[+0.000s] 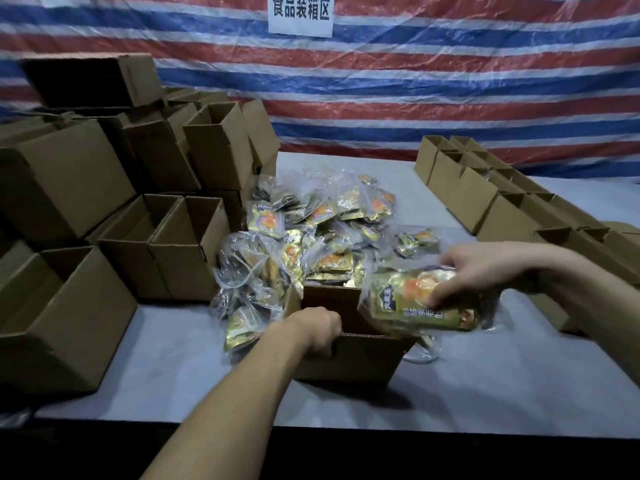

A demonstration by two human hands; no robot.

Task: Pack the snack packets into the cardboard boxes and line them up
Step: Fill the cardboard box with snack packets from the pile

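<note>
Gripping a snack packet (420,303) from above, the right hand (485,268).

open box (349,355) at table's (166,362) near edge, packet pile (304,233) behind it, stacked boxes (104,202) left, box rows (512,202) right

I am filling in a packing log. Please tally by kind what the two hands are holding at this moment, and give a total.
Boxes: 1, the open brown cardboard box, its near rim gripped by the left hand.
Packets: 1, the clear plastic snack packet of gold-green pouches, held by the right hand.
Total: 2.
</note>
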